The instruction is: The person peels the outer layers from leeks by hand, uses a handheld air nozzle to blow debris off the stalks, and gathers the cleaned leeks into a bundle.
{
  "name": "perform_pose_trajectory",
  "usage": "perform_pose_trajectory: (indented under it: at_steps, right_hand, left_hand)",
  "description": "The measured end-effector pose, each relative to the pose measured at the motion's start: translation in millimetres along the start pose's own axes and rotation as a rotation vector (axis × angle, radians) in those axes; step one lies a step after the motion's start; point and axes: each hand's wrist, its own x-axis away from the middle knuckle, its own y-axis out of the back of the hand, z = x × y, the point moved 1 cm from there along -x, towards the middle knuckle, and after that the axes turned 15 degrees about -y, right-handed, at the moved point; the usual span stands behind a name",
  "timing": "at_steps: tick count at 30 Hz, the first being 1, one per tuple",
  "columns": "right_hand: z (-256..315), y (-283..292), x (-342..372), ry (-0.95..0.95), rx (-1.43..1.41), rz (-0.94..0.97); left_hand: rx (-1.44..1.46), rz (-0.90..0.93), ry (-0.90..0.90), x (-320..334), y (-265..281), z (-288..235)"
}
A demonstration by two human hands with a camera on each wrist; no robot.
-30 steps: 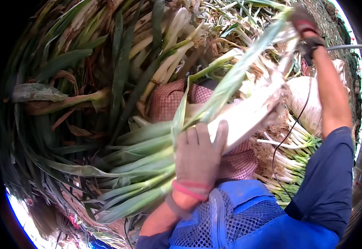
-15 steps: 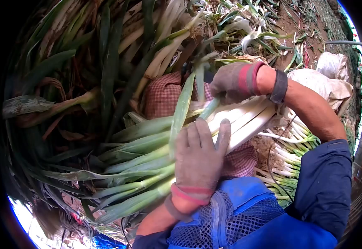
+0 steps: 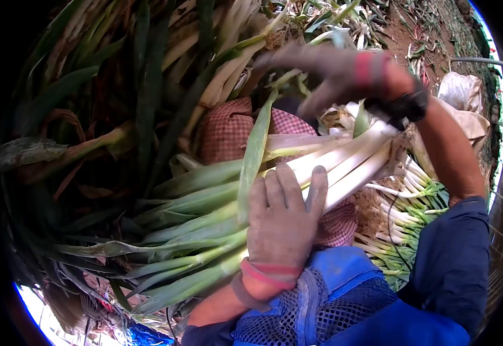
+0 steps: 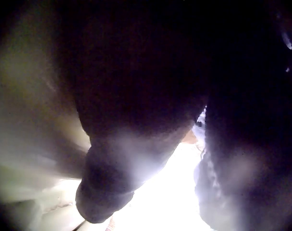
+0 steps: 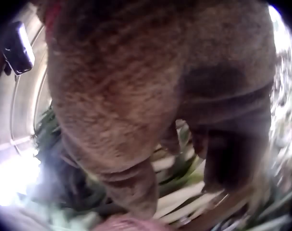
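Observation:
A bundle of leeks (image 3: 349, 176) lies across the person's lap in the head view, white stems to the right and green leaves (image 3: 188, 230) to the left. My gloved left hand (image 3: 283, 222) rests on the bundle with straight fingers and the thumb spread. Above the stems, my gloved right hand (image 3: 343, 75) is blurred, its fingers stretched to the left and nothing held. The right wrist view shows that hand's fingers (image 5: 227, 159) apart, with leeks beyond them. In the dark left wrist view, the thumb (image 4: 107, 187) is beside pale stems (image 4: 49, 207).
A heap of large leeks (image 3: 148, 86) fills the left side. Trimmed leaves (image 3: 332, 20) litter the ground at the top. Smaller green onions (image 3: 398, 225) lie to the right, below pale sacks (image 3: 462, 98). A thin black cable (image 3: 392, 225) crosses them.
My right hand came in from the upper right, pulling a leaf strip down to the bundle, then moved up and left, now without it. My left hand has stayed on the leeks.

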Motion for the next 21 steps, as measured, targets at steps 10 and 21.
perform_pose_trajectory:
  at_steps: [10,21]
  right_hand:
    - [39,-37,-19,-0.328,0.549,0.157]
    - [-174,168,91,-0.803,0.706,-0.663]
  left_hand:
    - [0.013,0.027,-0.006,-1,-1,-2]
    - [0.051,-0.027,0.006,-1,-3,5]
